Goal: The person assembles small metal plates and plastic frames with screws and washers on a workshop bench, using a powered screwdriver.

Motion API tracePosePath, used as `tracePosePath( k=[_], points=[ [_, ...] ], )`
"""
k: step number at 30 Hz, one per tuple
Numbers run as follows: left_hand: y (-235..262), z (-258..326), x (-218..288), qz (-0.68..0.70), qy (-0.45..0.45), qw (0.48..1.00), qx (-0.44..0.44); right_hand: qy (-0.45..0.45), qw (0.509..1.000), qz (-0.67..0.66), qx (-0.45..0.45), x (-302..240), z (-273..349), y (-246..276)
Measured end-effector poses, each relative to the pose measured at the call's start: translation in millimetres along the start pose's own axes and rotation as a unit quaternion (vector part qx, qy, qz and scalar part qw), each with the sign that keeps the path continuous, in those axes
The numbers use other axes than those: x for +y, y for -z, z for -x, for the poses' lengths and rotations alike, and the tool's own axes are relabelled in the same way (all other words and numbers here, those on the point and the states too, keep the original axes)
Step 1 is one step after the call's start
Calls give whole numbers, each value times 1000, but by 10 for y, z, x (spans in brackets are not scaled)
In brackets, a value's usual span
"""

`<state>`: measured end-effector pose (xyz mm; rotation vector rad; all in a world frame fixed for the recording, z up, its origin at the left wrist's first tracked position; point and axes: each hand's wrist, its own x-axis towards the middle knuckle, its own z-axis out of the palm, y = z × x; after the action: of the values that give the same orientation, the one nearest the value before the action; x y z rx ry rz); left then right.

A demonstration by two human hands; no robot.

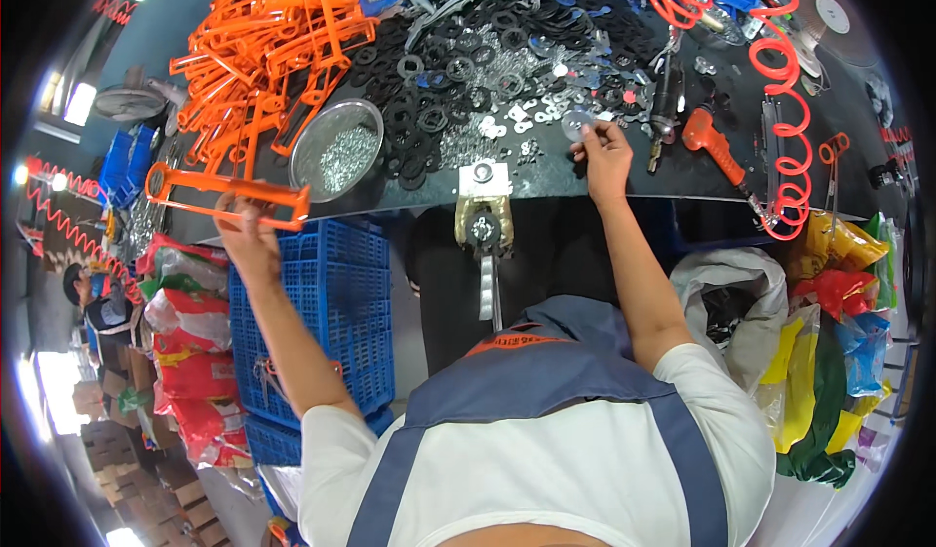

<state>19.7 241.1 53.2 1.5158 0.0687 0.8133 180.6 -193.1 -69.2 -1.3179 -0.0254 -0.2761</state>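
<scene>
My left hand is closed round one end of an orange metal frame, holding it over the table's front edge at the left. Behind that frame lies a large heap of similar orange frames. My right hand pinches a clear round disc between thumb and fingers, just above the dark tabletop. Ahead of this hand spread many black rings and small clear and white parts. Between my hands, a metal clamping fixture is fixed at the table edge with nothing orange in it.
A metal bowl of small shiny parts stands beside the orange heap. At the right lie an orange-handled air tool and a dark driver on red coiled hoses. Blue crates stand below left; sacks hang below right.
</scene>
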Motion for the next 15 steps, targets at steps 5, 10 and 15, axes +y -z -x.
tracePosePath(
  k=[5, 10, 15],
  points=[
    [-1050, 615, 23, 74, -80, 982, -153, -148, 977, -137, -70, -272, 564, -67],
    [-1646, 978, -170, 39, -55, 966, -249, -238, 949, -153, -137, -567, 938, -74],
    [-1606, 1130, -418, -72, -9, 942, -329, -260, 941, -134, -169, -672, 983, -30]
  ],
)
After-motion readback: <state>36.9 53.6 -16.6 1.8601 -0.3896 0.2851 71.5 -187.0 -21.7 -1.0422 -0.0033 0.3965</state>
